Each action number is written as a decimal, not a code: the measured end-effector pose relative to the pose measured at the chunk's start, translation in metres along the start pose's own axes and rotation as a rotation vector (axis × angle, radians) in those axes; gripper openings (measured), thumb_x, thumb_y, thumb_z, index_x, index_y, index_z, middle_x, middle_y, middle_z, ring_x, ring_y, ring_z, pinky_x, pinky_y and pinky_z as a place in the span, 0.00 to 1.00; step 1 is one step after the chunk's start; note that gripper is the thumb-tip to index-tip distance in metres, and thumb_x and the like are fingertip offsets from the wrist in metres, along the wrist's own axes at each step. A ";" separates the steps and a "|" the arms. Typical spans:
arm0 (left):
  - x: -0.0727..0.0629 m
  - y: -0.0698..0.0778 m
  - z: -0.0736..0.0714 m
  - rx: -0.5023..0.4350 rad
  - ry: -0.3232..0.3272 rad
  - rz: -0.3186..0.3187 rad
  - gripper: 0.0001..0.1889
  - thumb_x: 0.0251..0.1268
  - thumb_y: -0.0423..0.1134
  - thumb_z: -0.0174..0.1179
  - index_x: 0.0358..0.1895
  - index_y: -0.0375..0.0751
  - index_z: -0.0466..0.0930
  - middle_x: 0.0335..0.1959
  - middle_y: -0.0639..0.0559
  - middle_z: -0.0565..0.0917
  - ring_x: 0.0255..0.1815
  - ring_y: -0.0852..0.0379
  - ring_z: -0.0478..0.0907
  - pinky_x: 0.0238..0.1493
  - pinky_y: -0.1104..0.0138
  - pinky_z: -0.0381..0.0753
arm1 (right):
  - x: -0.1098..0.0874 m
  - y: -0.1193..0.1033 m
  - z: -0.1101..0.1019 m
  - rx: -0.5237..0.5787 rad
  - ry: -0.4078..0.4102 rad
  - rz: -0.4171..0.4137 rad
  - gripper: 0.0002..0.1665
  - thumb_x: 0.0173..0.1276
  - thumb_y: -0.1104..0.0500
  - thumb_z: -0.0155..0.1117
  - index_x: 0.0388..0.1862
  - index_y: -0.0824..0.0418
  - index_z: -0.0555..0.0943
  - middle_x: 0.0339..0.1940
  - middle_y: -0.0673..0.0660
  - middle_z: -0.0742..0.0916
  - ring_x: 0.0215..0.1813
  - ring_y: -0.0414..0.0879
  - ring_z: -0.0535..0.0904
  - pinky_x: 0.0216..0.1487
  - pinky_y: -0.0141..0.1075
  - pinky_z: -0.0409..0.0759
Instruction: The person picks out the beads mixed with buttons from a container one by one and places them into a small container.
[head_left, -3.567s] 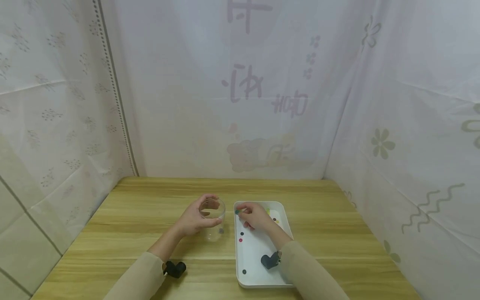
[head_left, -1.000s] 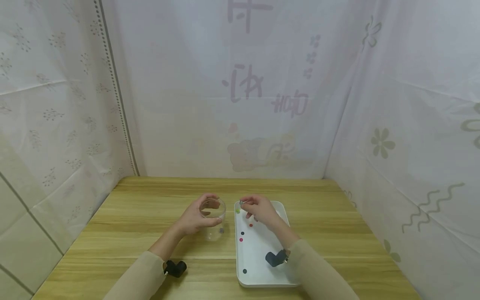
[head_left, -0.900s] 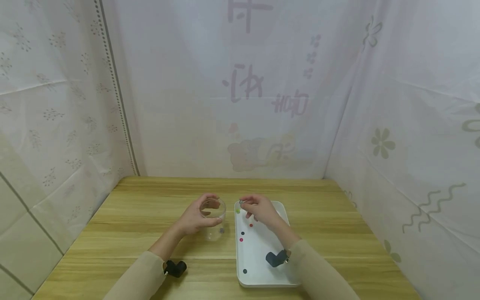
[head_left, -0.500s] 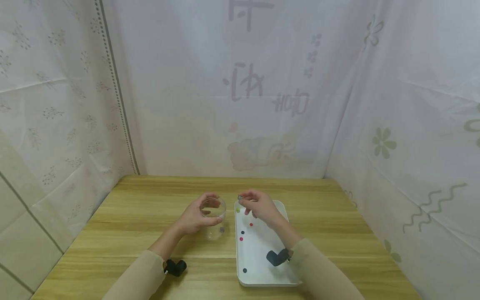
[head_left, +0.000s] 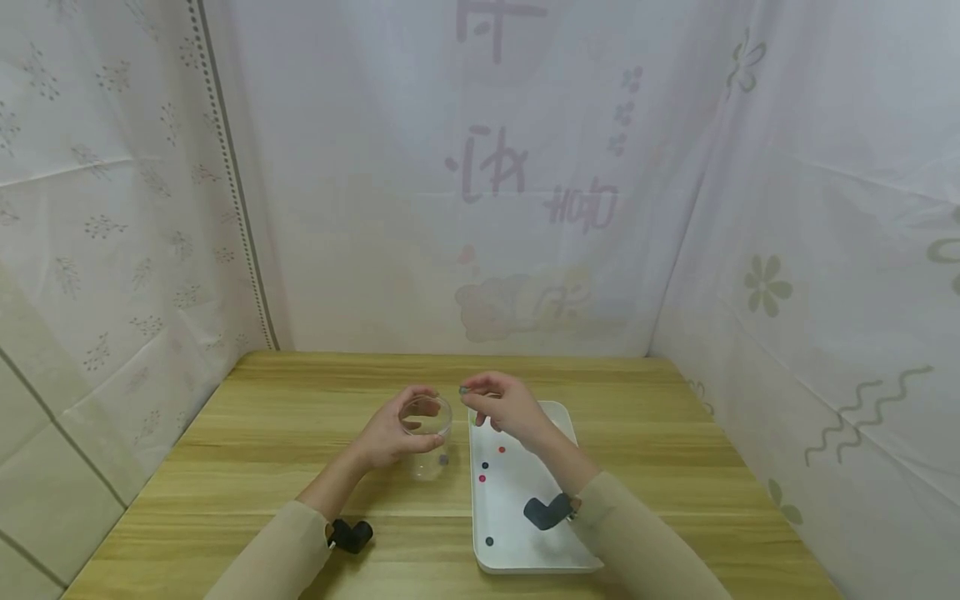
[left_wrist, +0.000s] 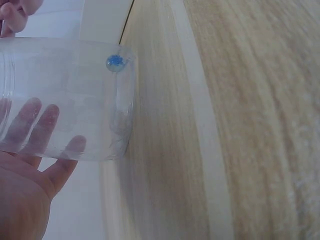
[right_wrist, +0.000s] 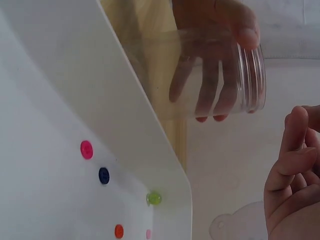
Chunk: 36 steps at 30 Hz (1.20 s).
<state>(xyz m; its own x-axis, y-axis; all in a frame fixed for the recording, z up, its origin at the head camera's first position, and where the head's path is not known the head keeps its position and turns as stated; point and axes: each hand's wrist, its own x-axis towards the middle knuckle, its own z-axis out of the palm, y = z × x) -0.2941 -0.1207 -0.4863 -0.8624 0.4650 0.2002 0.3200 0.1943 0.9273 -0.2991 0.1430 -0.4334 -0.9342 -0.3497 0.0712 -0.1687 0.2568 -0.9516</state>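
My left hand point(head_left: 384, 437) grips a clear plastic jar point(head_left: 427, 472) standing upright on the table, fingers and thumb curled round its upper part. A blue marble point(left_wrist: 115, 62) lies inside near the jar's bottom. My right hand point(head_left: 512, 410) is raised over the far left corner of the white tray point(head_left: 482, 562), a little right of the jar's mouth. Between thumb and index finger it pinches a small teal marble point(head_left: 463, 390), which is hidden in the right wrist view. In the tray lie a pink button point(right_wrist: 87, 149), a navy button point(right_wrist: 104, 175), an orange button point(right_wrist: 119, 231) and a green marble point(right_wrist: 154, 198).
Another dark button point(head_left: 490, 542) lies near the tray's front left corner. Black wrist cameras point(head_left: 351, 537) stick out from both forearms. The wooden table point(head_left: 360, 371) is enclosed by printed white curtains point(head_left: 360, 208) at the back and sides.
My right hand has lifted from the tray's far end with the teal marble and moved left toward the jar. The left hand and jar have stayed in place.
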 end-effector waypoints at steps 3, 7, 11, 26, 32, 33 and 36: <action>0.001 0.000 0.000 -0.003 -0.001 -0.006 0.39 0.66 0.42 0.77 0.77 0.39 0.68 0.71 0.35 0.82 0.75 0.35 0.78 0.74 0.33 0.76 | 0.001 -0.005 0.005 0.010 -0.023 -0.015 0.19 0.77 0.56 0.73 0.62 0.61 0.86 0.51 0.66 0.90 0.31 0.43 0.83 0.24 0.28 0.68; 0.001 -0.001 -0.001 -0.003 -0.006 -0.012 0.39 0.67 0.42 0.77 0.77 0.41 0.68 0.72 0.33 0.81 0.75 0.36 0.78 0.74 0.33 0.75 | 0.001 -0.011 0.012 0.011 -0.048 -0.021 0.19 0.78 0.57 0.73 0.62 0.63 0.85 0.49 0.64 0.90 0.31 0.42 0.83 0.23 0.27 0.67; 0.001 -0.001 -0.001 -0.002 -0.008 -0.015 0.38 0.68 0.42 0.76 0.77 0.43 0.69 0.72 0.33 0.80 0.76 0.36 0.77 0.75 0.33 0.75 | 0.000 -0.015 0.017 0.006 -0.071 -0.028 0.17 0.78 0.58 0.72 0.61 0.61 0.86 0.48 0.59 0.90 0.31 0.42 0.83 0.23 0.27 0.67; -0.001 0.003 0.000 -0.003 -0.012 -0.018 0.38 0.68 0.42 0.76 0.77 0.47 0.68 0.73 0.43 0.81 0.74 0.39 0.77 0.75 0.32 0.75 | 0.002 -0.015 0.034 -0.031 -0.138 -0.073 0.15 0.79 0.59 0.71 0.61 0.61 0.87 0.49 0.57 0.89 0.31 0.43 0.83 0.31 0.30 0.80; 0.000 0.002 0.000 -0.004 -0.010 -0.006 0.37 0.68 0.41 0.77 0.77 0.46 0.69 0.73 0.43 0.80 0.75 0.37 0.77 0.72 0.33 0.78 | 0.001 -0.016 0.040 -0.045 -0.158 -0.078 0.14 0.79 0.59 0.70 0.59 0.61 0.86 0.49 0.57 0.89 0.31 0.44 0.83 0.34 0.32 0.85; 0.000 0.001 0.000 -0.003 -0.009 -0.005 0.37 0.68 0.41 0.77 0.77 0.46 0.69 0.74 0.43 0.80 0.75 0.37 0.77 0.72 0.34 0.78 | 0.001 -0.016 0.040 -0.051 -0.158 -0.077 0.13 0.79 0.59 0.70 0.58 0.61 0.87 0.49 0.57 0.89 0.32 0.45 0.84 0.34 0.32 0.85; 0.000 0.000 0.000 -0.005 -0.009 -0.005 0.37 0.68 0.41 0.77 0.77 0.46 0.69 0.74 0.43 0.79 0.75 0.36 0.77 0.72 0.34 0.79 | 0.002 -0.015 0.041 -0.066 -0.155 -0.078 0.12 0.78 0.59 0.71 0.57 0.60 0.87 0.48 0.56 0.89 0.31 0.47 0.84 0.32 0.32 0.85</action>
<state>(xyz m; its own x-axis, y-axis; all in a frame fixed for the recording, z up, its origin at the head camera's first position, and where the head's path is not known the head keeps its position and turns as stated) -0.2943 -0.1204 -0.4859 -0.8603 0.4718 0.1931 0.3140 0.1920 0.9298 -0.2852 0.1013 -0.4310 -0.8587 -0.5040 0.0924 -0.2637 0.2801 -0.9231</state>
